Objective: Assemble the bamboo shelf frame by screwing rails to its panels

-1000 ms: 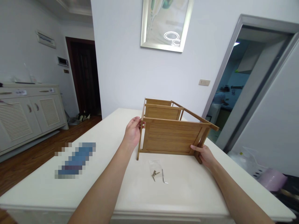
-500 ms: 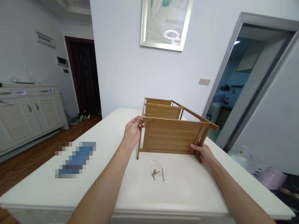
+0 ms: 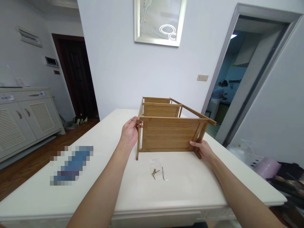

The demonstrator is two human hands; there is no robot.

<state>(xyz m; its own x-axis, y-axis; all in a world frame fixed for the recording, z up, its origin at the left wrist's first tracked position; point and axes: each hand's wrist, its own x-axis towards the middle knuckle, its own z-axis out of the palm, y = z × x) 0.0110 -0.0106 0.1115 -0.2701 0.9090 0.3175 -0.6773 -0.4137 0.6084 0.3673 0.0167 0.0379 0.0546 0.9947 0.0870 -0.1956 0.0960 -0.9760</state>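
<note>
A brown wooden shelf rack [image 3: 168,134] with three panels lies on its side on the white table [image 3: 185,196]. My left hand [image 3: 129,131] grips its left frame post near the upper corner, with the fingertips partly hidden behind the wood. Lower down on the right, my right hand [image 3: 203,149] is closed around the corner leg, its thumb against the near panel. In front of the rack lie several screws [image 3: 155,173] beside a clear plastic bag [image 3: 154,163]. An L-shaped hex key [image 3: 163,174] rests just right of the screws.
A blurred-out blue item [image 3: 73,164] lies at the table's left. The wall [image 3: 114,63] stands behind the table. Past the right edge are a pink container [image 3: 268,167] and other items. Through the doorway a person [image 3: 217,95] stands in another room.
The whole view has shifted slightly, so everything appears a little further left and higher. Both hands keep their hold on the rack, which looks unmoved on the table.
</note>
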